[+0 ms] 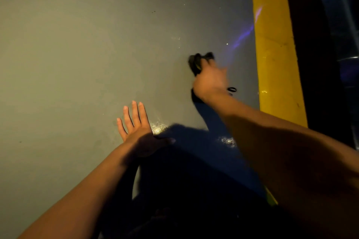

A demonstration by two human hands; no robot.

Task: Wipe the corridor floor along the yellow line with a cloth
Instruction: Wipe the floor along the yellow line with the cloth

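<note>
The right hand point(210, 80) reaches forward over the grey corridor floor point(87, 54), its fingers curled down around a dark cloth point(198, 62) that bunches out past the knuckles on the far side and shows again as a dark edge under the wrist; the hand is blurred, so the exact lie of each finger cannot be told, though the grip on the cloth looks closed and firm; the cloth sits on the floor just left of the yellow line point(275, 54), near it but apart from it, with a strip of grey floor between them; a small dark loop point(231, 89) shows at the right side of the wrist, too blurred to say whether it belongs to the cloth; the yellow line runs from the top of the view down toward the right forearm, with a dark band along its right edge; the left hand point(136, 132) lies flat on the floor nearer the body and well to the left of the cloth, palm down, its four fingers straight and slightly spread, the thumb stretched out to the right into shadow; it holds nothing; a deep shadow spreads over the floor between the two forearms; faint glinting patches point(158, 128) show on the floor beside the left hand, and a pale violet streak of light point(243, 36) crosses the floor just left of the yellow line beyond the cloth.
</note>
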